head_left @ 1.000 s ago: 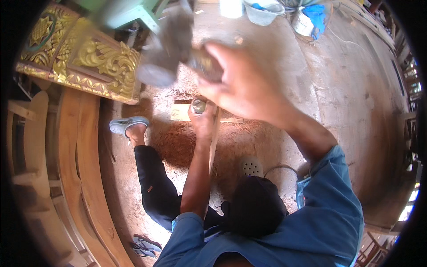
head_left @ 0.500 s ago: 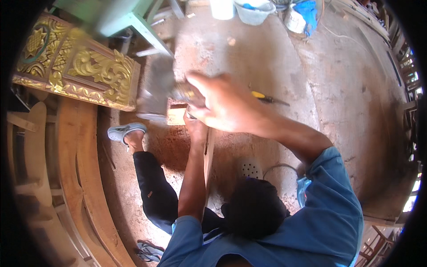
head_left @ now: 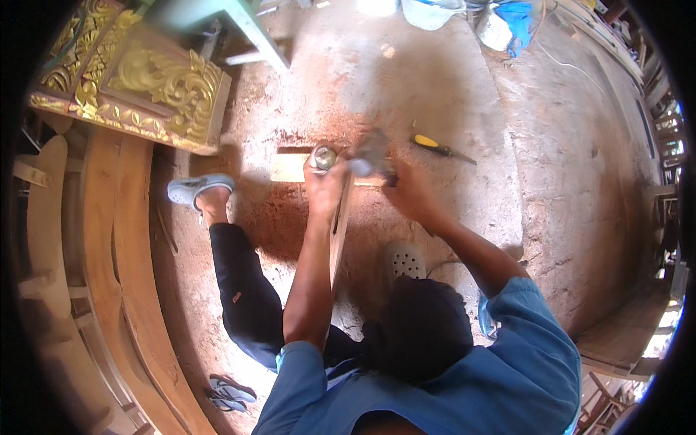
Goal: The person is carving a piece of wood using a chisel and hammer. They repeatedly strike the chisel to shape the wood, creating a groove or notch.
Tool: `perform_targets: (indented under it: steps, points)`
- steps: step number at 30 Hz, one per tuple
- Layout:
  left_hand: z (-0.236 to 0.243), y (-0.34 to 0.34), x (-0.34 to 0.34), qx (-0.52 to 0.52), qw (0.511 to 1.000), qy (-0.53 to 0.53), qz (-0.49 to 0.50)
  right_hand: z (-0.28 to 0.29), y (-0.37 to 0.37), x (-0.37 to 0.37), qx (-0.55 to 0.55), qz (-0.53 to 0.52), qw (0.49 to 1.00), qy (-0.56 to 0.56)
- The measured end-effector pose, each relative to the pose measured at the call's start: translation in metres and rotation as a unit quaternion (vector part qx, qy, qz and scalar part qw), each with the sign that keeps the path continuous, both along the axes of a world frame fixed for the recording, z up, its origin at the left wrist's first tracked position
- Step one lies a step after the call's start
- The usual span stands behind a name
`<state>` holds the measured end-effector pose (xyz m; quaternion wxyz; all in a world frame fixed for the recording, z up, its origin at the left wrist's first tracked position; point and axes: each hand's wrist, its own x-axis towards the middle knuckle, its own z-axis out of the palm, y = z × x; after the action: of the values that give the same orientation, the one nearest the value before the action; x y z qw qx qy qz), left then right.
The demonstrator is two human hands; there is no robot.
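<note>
My left hand (head_left: pixel 324 190) is closed around an upright tool, probably a chisel, whose round handle end (head_left: pixel 323 156) faces up. Below it lies a pale wooden piece (head_left: pixel 288 168) on the floor. A long narrow wooden plank (head_left: pixel 343 232) runs from there back between my legs. My right hand (head_left: pixel 412 190) grips a hammer by its handle, with the dark hammer head (head_left: pixel 373 154) smeared by motion just right of the chisel. Whether the head touches anything cannot be made out.
On the floor to the right lies a yellow-and-black handled tool (head_left: pixel 435 146). A gold carved wooden panel (head_left: pixel 156 94) and long curved boards (head_left: pixel 134 268) stand at left. Farther off are a pale green stand (head_left: pixel 250 32), a basin (head_left: pixel 433 13) and a blue bag (head_left: pixel 516 25).
My right hand has swung the hammer from raised at upper left down and to the right, beside the chisel. My left hand keeps its hold. The view has shifted slightly.
</note>
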<state>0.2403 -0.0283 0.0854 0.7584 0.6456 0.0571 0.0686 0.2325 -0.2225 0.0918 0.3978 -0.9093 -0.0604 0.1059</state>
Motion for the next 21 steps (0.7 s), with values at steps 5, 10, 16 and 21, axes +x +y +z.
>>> perform_targets:
  steps: [5, 10, 16, 21]
  points:
    - [-0.013, 0.001, -0.042, -0.008, 0.987, -0.146, 0.06, -0.087, -0.088, -0.026, -0.201, -0.057, 0.964, 0.163]
    - [-0.01, 0.01, -0.021, 0.042, 0.99, -0.134, 0.017, -0.14, -0.139, -0.065, -0.332, -0.058, 0.915, 0.223]
    - [0.032, -0.012, 0.057, 0.041, 0.998, 0.038, -0.01, -0.142, -0.135, -0.062, -0.338, -0.028, 0.908, 0.245]
    - [0.076, 0.014, 0.013, 0.011, 0.969, -0.232, 0.082, -0.131, -0.134, -0.051, -0.339, -0.032, 0.906, 0.253]
